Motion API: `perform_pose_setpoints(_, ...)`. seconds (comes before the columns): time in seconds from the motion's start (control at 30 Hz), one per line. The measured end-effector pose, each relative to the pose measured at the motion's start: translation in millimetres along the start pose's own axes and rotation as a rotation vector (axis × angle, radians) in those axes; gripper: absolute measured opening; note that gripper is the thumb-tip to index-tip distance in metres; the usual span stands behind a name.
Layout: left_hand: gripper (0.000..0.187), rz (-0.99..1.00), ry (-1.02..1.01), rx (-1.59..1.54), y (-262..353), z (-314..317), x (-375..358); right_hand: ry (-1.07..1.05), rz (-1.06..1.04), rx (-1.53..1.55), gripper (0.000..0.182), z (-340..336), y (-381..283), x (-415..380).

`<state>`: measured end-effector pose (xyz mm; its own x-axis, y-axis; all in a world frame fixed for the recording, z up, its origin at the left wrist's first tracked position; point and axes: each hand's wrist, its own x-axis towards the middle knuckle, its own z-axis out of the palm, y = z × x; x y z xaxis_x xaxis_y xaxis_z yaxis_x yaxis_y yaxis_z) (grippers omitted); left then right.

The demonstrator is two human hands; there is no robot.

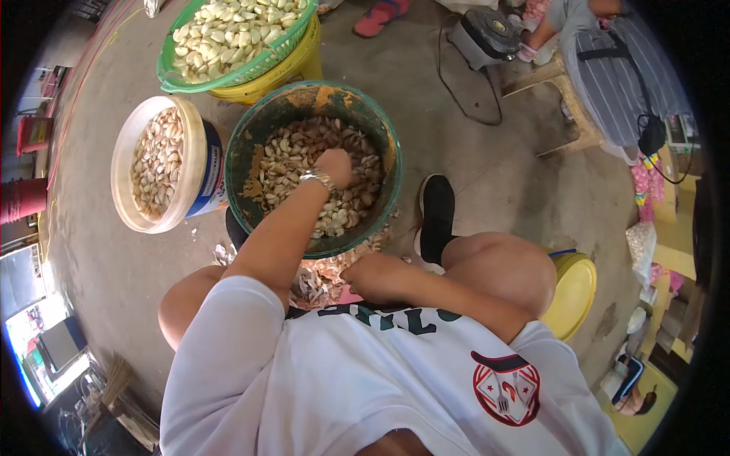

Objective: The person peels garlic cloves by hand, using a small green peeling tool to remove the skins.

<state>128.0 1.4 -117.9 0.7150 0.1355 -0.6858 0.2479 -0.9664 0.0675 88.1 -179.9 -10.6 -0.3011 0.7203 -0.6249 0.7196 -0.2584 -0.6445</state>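
Observation:
My left hand [334, 168], with a watch on its wrist, reaches into a big green bucket [391, 178] and touches the unpeeled garlic cloves [285, 163] inside. Its fingers are curled, and whatever they hold is hidden. Low between my knees, my right hand [371, 278] sits just outside the bucket's near rim, over a heap of garlic skins [323, 283]. Those fingers are bent inward too; I cannot make out anything in them.
Left of the bucket stands a white tub [125, 171] of unpeeled cloves. Behind it, a green basket [169, 64] of peeled cloves rests on a yellow bucket [304, 64]. A yellow lid [574, 296] lies by my right knee. Upper right, a seated person [639, 83] works near a grey appliance [487, 34] with a cord.

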Motion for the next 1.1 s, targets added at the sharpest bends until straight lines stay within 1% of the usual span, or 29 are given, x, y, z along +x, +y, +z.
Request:
perform_pose_setpoints(0.07,0.021,0.047,0.132,-0.809,-11.2,-4.0,-23.7,0.048,-0.025,0.12,0.033,-26.2,-2.9,-14.6)
perform_pose_setpoints(0.1,0.02,0.07,0.199,-1.212,-15.0,-6.0,-41.0,0.149,-0.058,0.175,0.033,-32.4,0.5,-19.3)
perform_pose_setpoints(0.17,0.02,0.129,0.199,-1.533,-22.2,-13.7,-71.5,0.345,-0.137,0.287,0.034,-43.1,6.7,-27.6)
perform_pose_setpoints(0.23,0.022,0.172,0.216,-1.796,-23.1,-28.1,-108.1,0.603,-0.137,0.642,0.033,-56.4,0.3,-33.6)
perform_pose_setpoints(0.27,0.021,0.199,0.28,-1.807,-21.1,-35.2,-124.0,0.726,-0.132,0.823,0.032,-60.7,-2.6,-34.9)
perform_pose_setpoints(0.33,0.02,0.261,0.406,-1.825,-15.2,-44.8,-148.4,0.78,-0.072,1.021,0.033,-65.2,-4.9,-34.7)
perform_pose_setpoints(0.37,0.02,0.251,0.484,-1.748,-11.7,-44.8,-156.4,0.806,-0.036,1.12,0.033,-66.0,-7.0,-34.4)
perform_pose_setpoints(0.47,0.026,0.208,0.629,-1.575,4.3,-43.6,-180.6,0.733,-0.112,1.28,0.034,-64.9,-15.5,-30.0)
perform_pose_setpoints(0.5,0.028,0.18,0.645,-1.613,8.1,-38.7,-184.6,0.714,-0.141,1.303,0.035,-62.9,-15.8,-26.6)
perform_pose_setpoints(0.57,0.024,0.172,0.633,-1.723,12.8,-34.2,-193.7,0.672,-0.194,1.349,0.035,-58.2,-14.7,-19.2)
perform_pose_setpoints(0.6,0.022,0.171,0.623,-1.778,13.5,-33.3,-195.6,0.665,-0.197,1.332,0.035,-58.1,-15.4,-18.7)
perform_pose_setpoints(0.7,0.02,0.099,0.608,-1.718,5.9,-26.2,-193.4,0.656,-0.205,1.29,0.036,-57.8,-17.4,-17.5)
perform_pose_setpoints(0.8,0.018,0.106,0.64,-1.77,3.7,-20.0,-189.0,0.668,-0.2,1.253,0.036,-57.4,-18.3,-16.2)
perform_pose_setpoints(1.0,0.017,0.042,0.724,-1.696,5.2,-10.2,-180.2,0.664,-0.124,1.161,0.035,-58.5,-17.4,-10.3)
perform_pose_setpoints(1.1,0.016,0.061,0.745,-1.682,4.6,-10.7,-179.2,0.694,-0.091,1.154,0.032,-60.6,-16.7,-8.5)
